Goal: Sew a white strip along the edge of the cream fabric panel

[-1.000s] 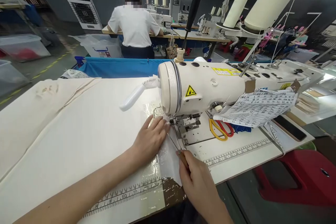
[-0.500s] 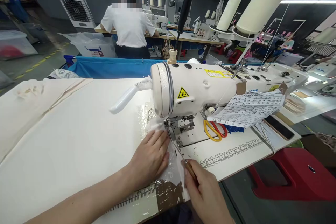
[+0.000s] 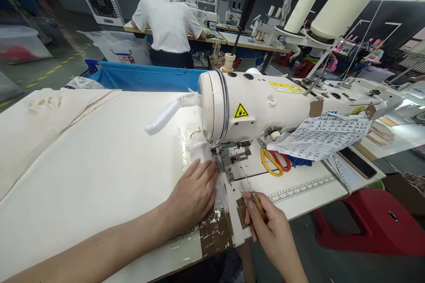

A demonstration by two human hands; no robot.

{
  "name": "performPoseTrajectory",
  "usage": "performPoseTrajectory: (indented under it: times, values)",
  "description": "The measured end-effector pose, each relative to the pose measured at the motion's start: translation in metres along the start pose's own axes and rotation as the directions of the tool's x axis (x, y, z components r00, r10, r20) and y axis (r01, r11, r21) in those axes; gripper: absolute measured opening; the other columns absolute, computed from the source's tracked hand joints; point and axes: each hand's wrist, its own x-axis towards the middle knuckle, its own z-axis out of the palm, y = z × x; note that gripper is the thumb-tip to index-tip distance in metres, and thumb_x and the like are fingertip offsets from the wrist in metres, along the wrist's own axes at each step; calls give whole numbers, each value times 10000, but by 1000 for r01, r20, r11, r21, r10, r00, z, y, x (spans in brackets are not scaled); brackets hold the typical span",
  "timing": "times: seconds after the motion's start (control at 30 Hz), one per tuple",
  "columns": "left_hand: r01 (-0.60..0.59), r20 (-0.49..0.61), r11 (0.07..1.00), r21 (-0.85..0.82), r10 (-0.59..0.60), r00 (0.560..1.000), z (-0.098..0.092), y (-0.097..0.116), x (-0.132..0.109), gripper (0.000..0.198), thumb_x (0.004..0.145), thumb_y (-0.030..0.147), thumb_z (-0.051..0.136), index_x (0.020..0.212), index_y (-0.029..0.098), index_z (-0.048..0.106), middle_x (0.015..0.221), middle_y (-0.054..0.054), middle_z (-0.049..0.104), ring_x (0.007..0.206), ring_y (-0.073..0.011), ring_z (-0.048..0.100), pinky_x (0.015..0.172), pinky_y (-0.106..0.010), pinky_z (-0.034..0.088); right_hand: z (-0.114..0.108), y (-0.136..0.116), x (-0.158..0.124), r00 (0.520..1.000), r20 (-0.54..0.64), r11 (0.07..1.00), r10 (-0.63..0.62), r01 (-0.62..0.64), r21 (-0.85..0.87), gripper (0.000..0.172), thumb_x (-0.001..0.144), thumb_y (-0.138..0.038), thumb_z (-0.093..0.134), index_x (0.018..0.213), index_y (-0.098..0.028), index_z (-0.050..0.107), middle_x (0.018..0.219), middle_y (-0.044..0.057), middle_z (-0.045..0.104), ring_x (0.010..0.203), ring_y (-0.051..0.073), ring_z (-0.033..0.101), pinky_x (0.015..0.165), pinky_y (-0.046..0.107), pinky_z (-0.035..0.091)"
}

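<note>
My left hand [image 3: 195,192] lies flat with fingers stretched out, pressing white fabric [image 3: 201,151] beside the needle area of the white sewing machine [image 3: 255,104]. In my right hand [image 3: 267,225] is an awl [image 3: 257,203], gripped by its wooden handle, its thin metal tip pointing up and left over the machine bed. A narrow white fabric strip [image 3: 235,221] runs from under the presser area down over the table's front edge, between my two hands. The awl's tip is apart from the strip.
Yellow-and-red-handled scissors [image 3: 272,162] lie right of the needle area, below a handwritten paper sheet [image 3: 320,137]. A phone [image 3: 357,162] rests farther right. A red stool [image 3: 372,221] stands beside the table. Beyond the blue cloth trough [image 3: 142,77] sits a person in white [image 3: 169,22].
My right hand has moved right with the awl, whose tip has left the fabric strip. The strip now hangs free over the edge. My left hand stays on the fabric.
</note>
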Motion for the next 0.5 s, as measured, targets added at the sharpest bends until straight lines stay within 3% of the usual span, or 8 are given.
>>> performPoseTrajectory:
  times: [0.5]
  values:
    - [-29,6,999,20,29,1000,-1,1,-3,445,1007,267,372,1331,56,593,1388,-173,590,1306,-307,509,1140,-465,335,-2,5,0,999,26,999,30,-31,9,411,1019,-571,490,1126,-200,632,691,-16,575,455,105,479,443,215,393]
